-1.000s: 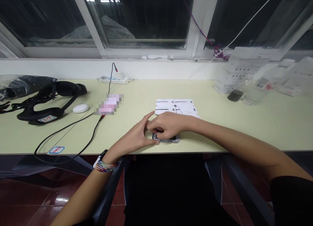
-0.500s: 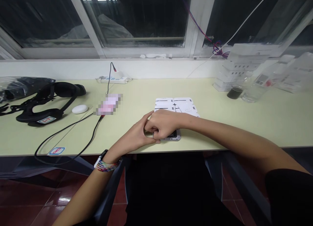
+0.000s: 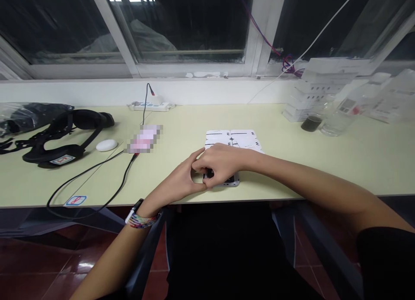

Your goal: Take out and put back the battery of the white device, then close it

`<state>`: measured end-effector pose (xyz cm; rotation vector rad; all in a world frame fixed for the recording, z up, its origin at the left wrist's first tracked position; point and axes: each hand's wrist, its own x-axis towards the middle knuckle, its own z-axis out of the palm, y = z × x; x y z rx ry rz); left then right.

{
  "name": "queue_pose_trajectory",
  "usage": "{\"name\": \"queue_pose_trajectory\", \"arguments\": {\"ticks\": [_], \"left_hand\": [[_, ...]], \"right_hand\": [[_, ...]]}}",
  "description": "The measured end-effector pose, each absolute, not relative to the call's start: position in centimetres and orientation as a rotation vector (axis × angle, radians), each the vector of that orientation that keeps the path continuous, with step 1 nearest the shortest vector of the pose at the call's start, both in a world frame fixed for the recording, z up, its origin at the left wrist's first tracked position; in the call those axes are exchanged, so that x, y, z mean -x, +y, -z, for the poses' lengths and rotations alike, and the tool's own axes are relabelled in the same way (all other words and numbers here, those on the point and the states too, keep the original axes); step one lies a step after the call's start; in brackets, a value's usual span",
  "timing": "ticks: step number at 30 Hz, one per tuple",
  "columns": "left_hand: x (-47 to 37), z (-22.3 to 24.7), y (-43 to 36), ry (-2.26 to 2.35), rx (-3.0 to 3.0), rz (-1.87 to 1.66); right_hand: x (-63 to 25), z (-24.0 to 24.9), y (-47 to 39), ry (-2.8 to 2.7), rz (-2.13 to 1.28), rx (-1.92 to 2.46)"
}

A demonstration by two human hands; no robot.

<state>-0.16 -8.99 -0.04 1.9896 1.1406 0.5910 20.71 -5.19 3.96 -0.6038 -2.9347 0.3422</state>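
Observation:
Under my hands on the table lies a small flat device [image 3: 231, 182] with a black face and pale rim; its upper and left parts are largely hidden. My left hand [image 3: 185, 177] bends around its left end, the thumb at the near corner and a finger reaching to the far side. Over the top comes my right hand [image 3: 223, 161], fingers curled and thumb lowered to the near left corner, close to the left thumb. What the right fingertips pinch, if anything, is hidden. Just beyond lie white printed cards [image 3: 244, 140], partly covered by my right hand and wrist.
To the left are a black headset [image 3: 55, 157], a white oval case [image 3: 106, 145] and a blurred-out pink phone-like thing [image 3: 144, 140] on a black cable [image 3: 125, 183]. A power strip [image 3: 152, 106] lies by the wall. White boxes [image 3: 311, 94] and a clear bottle [image 3: 340, 114] stand right.
My right hand has lifted slightly and its thumb has moved away from the curled fingers, opening a gap that shows more of the black face. My left hand stays almost in place.

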Motion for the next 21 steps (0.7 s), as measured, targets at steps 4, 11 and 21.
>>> {"name": "queue_pose_trajectory", "arguments": {"ticks": [4, 11, 21], "left_hand": [[-0.2, -1.0, -9.5, 1.120, -2.038, -0.613], [-0.2, -0.9, -9.5, 1.133, -2.019, -0.554], [0.3, 0.2, -9.1, 1.122, -2.084, -0.532]], "right_hand": [[-21.3, -4.0, -5.6, -2.892, -0.217, 0.533], [-24.3, -5.6, -6.7, -2.835, -0.053, 0.567], [-31.4, -6.0, -9.4, -2.540, -0.364, 0.813]]}}
